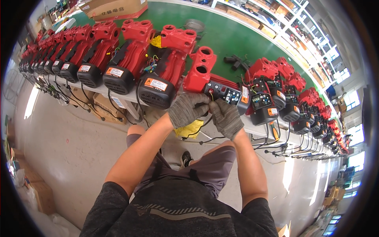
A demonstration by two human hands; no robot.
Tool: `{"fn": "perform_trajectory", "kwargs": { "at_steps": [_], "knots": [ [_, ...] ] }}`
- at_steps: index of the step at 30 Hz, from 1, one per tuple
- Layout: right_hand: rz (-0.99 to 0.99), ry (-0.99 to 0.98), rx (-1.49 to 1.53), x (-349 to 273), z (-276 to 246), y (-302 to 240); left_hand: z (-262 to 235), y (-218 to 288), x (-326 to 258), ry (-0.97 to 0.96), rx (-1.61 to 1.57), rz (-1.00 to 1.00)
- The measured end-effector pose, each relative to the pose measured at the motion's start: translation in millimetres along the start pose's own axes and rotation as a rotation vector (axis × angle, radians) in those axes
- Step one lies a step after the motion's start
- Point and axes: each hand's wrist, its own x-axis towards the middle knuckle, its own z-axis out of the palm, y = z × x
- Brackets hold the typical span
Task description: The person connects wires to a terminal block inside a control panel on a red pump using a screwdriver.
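In front of me a red pump-like motor (200,71) lies on the bench with its black control box (225,94) uncovered, showing a circuit board. A thin yellow-green wire (211,94) comes out of the box's near left end. My right hand (226,117), in a grey knit glove, pinches this wire at its fingertips. Close beside it, my left hand (187,110), gloved the same way, has its fingers pressed together; what they hold is hidden. The fingertips of both hands nearly touch at the bench's front edge.
More motors with black end covers (157,90) line the bench to the left; others with bared boards (261,100) stand to the right. Black cables hang over the front edge. An orange-handled tool (274,131) hangs at right. A cardboard box (114,8) stands behind on the green top (229,39).
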Motion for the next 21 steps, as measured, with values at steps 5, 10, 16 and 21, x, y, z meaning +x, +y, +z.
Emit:
{"fn": "perform_trajectory", "kwargs": {
  "at_steps": [5, 10, 16, 21],
  "knots": [
    [0.133, 0.031, 0.115, -1.7, 10.3, -6.9, -0.4, 1.9, -1.9, -0.012, -0.084, -0.072],
    [0.174, 0.092, 0.097, -6.0, 9.7, -20.4, -7.8, 7.9, 3.2, -0.097, -0.003, -0.074],
    [0.297, 0.303, 0.302, -27.2, -23.5, -24.0, -5.2, 15.0, -20.3, -0.039, -0.108, -0.089],
    [0.052, 0.713, 0.289, -29.8, -41.6, 63.8, -9.7, 46.6, -31.5, 0.054, 0.234, -0.137]
  ]
}}
